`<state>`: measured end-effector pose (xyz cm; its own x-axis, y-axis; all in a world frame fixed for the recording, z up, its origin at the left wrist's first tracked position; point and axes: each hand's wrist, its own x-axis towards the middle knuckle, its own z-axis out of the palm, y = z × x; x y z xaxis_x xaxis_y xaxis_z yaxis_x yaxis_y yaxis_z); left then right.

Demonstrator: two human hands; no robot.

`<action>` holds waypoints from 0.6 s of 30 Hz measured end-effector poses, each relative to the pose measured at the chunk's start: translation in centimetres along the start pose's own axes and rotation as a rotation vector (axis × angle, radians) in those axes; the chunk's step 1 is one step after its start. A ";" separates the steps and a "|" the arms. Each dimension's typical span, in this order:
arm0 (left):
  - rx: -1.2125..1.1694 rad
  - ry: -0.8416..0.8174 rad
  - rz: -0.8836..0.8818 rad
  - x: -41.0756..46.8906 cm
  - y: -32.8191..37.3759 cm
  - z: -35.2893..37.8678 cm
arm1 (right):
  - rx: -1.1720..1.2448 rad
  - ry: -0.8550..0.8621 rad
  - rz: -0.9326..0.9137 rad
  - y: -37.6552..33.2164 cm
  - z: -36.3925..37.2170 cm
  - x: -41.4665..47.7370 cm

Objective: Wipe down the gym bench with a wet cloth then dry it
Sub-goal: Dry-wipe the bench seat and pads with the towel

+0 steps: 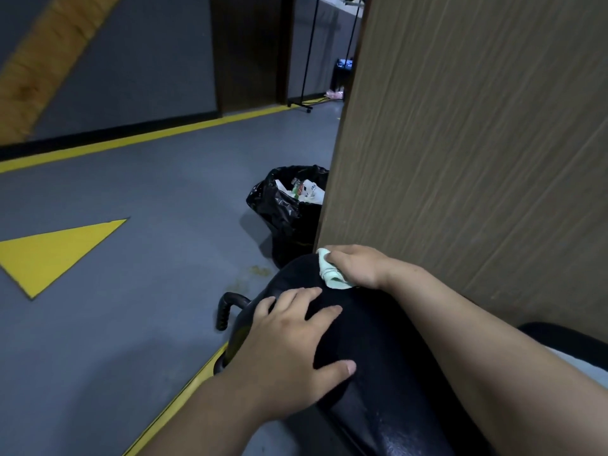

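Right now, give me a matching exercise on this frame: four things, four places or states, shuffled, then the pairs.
1 left hand
2 right hand
3 cloth
4 bin bag

A pale green, bunched at the far end of the bench pad
B stands beside the wooden panel
C flat on the bench pad, fingers spread
D grips the cloth

Pairs: 1-C, 2-D, 3-A, 4-B

bench [378,340]: black, padded, glossy; lies lengthwise just beside the wooden panel [477,143].
cloth [329,272]: pale green, bunched; on the bench's far end, near the panel's edge.
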<state>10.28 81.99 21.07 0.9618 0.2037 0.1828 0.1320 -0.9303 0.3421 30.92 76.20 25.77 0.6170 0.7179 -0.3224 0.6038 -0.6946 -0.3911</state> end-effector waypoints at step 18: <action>-0.215 0.100 -0.207 -2.5 -8.9 -2.7 | -0.374 0.067 -0.115 -7.8 4.8 0.7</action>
<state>6.05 90.62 20.07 0.8901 0.4209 0.1750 0.2585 -0.7823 0.5668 24.24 82.31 24.44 0.5585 0.7960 -0.2332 0.8056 -0.5876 -0.0764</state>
